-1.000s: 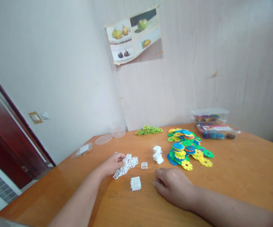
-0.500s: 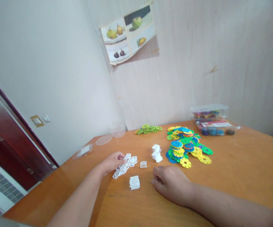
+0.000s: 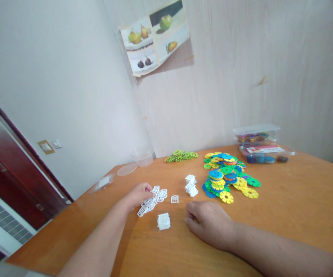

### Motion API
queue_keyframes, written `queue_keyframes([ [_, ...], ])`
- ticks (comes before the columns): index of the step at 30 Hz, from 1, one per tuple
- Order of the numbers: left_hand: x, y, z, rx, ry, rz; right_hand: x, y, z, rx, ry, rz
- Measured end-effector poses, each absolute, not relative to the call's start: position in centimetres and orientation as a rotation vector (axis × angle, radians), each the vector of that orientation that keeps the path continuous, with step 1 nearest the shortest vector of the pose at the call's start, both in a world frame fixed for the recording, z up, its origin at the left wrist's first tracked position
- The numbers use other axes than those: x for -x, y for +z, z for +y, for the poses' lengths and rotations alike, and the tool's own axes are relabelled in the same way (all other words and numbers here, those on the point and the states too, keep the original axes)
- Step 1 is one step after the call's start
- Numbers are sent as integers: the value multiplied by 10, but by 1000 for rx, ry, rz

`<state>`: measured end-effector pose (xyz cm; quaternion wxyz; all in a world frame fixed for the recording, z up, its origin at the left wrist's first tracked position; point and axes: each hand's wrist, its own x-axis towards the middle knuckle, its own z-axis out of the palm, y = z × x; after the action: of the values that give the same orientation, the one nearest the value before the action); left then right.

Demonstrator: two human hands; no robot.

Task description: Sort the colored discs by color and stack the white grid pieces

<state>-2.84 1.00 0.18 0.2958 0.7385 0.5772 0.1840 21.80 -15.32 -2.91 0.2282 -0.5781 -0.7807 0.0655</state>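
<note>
Head view: left hand (image 3: 137,195) lower centre-left, fingers curled on loose heap of white lattice pieces (image 3: 152,199), pinching some. Right hand (image 3: 209,223) lower centre, palm down on table (image 3: 293,200), fingers loosely curled, holding nothing visible. Small white block (image 3: 164,221) between hands, just left of right hand. Single white piece (image 3: 174,199) above it. White stack (image 3: 191,185) centre. Colourful disc pile (image 3: 226,176) right of stack. Green bead cluster (image 3: 181,156) behind. Clear boxes (image 3: 260,143) far right. Clear cup (image 3: 142,157) at left wall.
</note>
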Motion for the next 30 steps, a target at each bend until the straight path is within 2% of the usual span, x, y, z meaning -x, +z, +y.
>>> queue_keyframes([
  [9,31,-1,14,-2001,598,1524,-218,-30,-154,1599,174,-2141],
  [14,25,4,13,-2233,645,1360,-218,-29,-154,1606,177,-2146],
  [22,-11,13,-12,-2579,417,1114,-218,-30,-153,1619,166,-2138],
  [30,-33,16,-28,-2745,237,1081,-218,-30,-153,1618,161,-2149],
])
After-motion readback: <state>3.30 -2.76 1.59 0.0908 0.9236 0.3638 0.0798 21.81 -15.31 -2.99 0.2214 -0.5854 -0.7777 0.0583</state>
